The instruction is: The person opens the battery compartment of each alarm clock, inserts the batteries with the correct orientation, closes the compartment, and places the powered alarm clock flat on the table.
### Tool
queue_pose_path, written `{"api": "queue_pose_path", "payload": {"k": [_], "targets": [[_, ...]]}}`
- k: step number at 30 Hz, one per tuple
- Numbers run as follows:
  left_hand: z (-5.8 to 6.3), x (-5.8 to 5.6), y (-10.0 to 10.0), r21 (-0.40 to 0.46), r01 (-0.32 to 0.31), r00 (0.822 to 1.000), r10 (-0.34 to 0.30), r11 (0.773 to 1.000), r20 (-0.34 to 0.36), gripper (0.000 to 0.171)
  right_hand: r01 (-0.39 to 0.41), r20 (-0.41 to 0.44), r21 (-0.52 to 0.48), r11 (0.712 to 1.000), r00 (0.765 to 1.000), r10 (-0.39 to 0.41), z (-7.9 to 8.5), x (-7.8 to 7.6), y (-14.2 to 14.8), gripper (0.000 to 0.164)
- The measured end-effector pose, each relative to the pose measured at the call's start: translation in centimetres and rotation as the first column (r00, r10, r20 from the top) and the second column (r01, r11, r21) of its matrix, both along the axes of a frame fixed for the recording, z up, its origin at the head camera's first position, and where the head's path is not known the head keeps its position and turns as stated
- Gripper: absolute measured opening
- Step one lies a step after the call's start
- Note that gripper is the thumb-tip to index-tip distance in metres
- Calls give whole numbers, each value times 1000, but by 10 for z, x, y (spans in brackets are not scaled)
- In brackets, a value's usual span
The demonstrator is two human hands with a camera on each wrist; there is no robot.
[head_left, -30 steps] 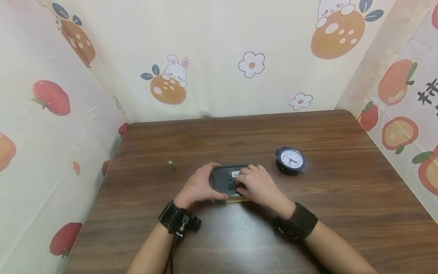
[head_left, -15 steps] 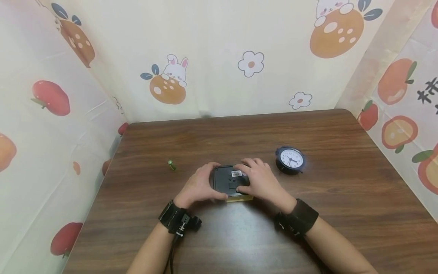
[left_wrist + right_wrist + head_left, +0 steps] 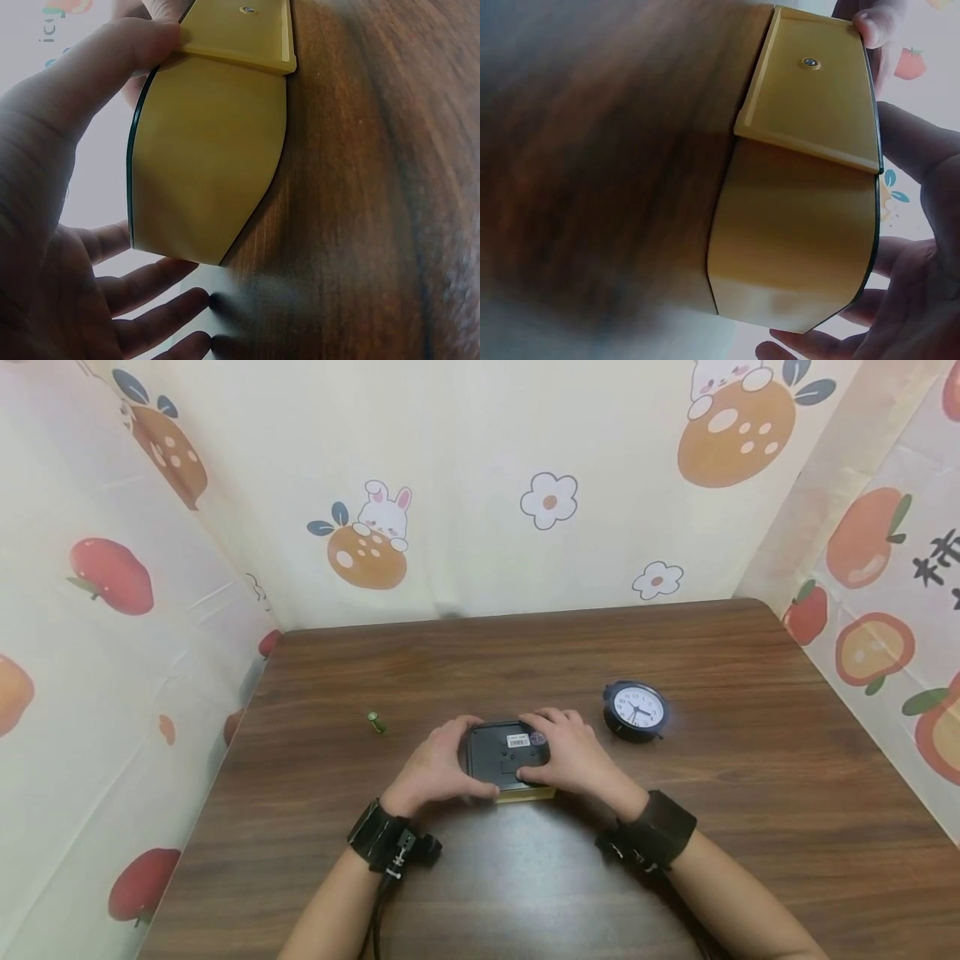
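A box-shaped device with a black back (image 3: pixel 491 768) and yellow sides (image 3: pixel 210 150) lies back-up on the table. A white barcode label (image 3: pixel 517 740) is on its back. My left hand (image 3: pixel 441 764) grips its left end, thumb along the near edge and fingers round the far side. At the other end my right hand (image 3: pixel 573 756) holds it, thumb on the back and fingers at the far right corner. In the right wrist view, a raised panel (image 3: pixel 810 97) with a small round fitting shows on the near yellow side. The device's front is hidden underneath.
A dark blue round alarm clock (image 3: pixel 636 711) with a white dial lies face up, right of the device. A small green object (image 3: pixel 377 722) with a pale round end lies to the left. Printed curtains (image 3: pixel 480 527) stand behind the brown wooden table (image 3: pixel 450 668).
My right fingers were curled over the middle of the device's back; they have spread to its far right edge, uncovering the label. The left hand and device have stayed put.
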State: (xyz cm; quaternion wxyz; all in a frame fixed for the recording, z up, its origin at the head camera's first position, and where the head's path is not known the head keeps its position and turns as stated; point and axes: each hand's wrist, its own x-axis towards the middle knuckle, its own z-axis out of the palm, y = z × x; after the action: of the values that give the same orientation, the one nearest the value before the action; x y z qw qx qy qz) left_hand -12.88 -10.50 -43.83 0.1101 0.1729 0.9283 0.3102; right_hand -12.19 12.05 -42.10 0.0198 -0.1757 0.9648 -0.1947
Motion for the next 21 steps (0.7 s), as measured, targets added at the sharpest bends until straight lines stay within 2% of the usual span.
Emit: {"api": "queue_pose_path", "payload": {"k": [7,21], "targets": [[0,0,0,7,0,1000,0,1000,7,96,-2,24,-8,1000,1000,2,-2,-2,2,76],[-2,0,-1,5,2,1000,-2,1000,5,96,-7,-22,42,999,1000,8,-3,-1,1,76]]}}
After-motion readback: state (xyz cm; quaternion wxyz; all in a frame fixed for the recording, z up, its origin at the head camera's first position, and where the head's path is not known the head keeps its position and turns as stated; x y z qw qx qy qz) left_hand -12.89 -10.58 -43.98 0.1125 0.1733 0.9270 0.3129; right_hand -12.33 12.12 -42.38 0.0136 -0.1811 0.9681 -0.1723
